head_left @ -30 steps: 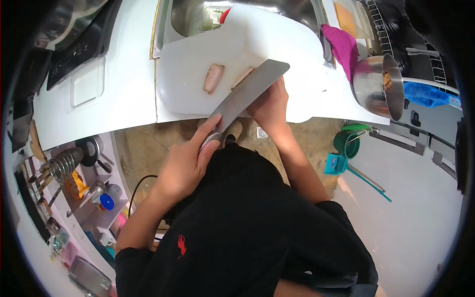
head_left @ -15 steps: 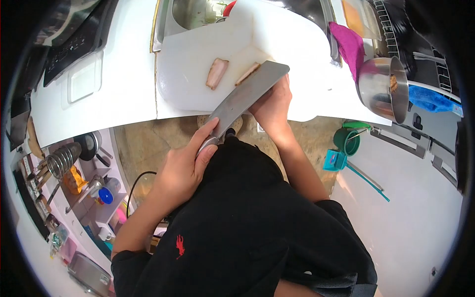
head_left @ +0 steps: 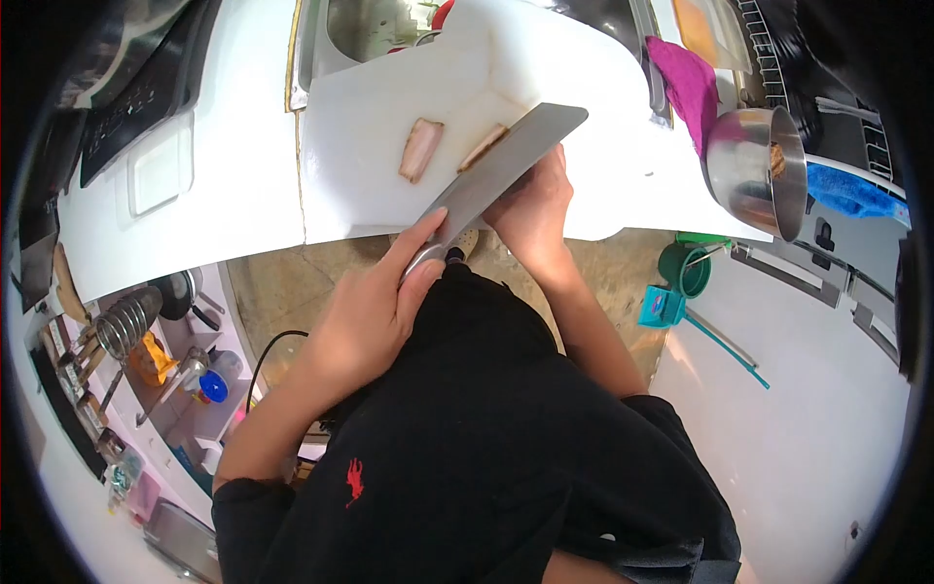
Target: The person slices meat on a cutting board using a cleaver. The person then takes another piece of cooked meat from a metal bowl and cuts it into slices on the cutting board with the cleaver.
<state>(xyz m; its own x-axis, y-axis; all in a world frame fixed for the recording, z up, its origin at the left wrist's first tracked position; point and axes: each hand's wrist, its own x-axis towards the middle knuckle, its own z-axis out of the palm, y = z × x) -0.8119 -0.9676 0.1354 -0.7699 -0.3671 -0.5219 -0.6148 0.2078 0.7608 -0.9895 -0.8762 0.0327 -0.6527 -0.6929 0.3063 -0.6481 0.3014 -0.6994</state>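
Observation:
My left hand [head_left: 375, 307] is closed around the handle of a wide-bladed kitchen knife [head_left: 514, 156]. Its blade slants up and to the right over the white cutting board [head_left: 360, 97]. Behind the blade, my right hand [head_left: 533, 209] is curled near the board's front edge, and the blade hides its fingertips and whatever they grip. One slice of meat [head_left: 421, 151], pale with a browned rim, lies flat on the board. A second meat slice [head_left: 482, 148] rests right beside the blade's far side, partly covered by it.
Behind the board is a metal sink [head_left: 375, 29] with green and red bits inside. To the right stand a steel pot [head_left: 744, 180] and a purple cloth [head_left: 686, 88]. A clear plastic lid [head_left: 161, 165] lies left, near a black cooktop [head_left: 136, 107]. Shelves hold utensils below.
My left hand and the knife have shifted a little up and to the right, so the blade's tip reaches farther. My right hand stays nearly in place behind the blade.

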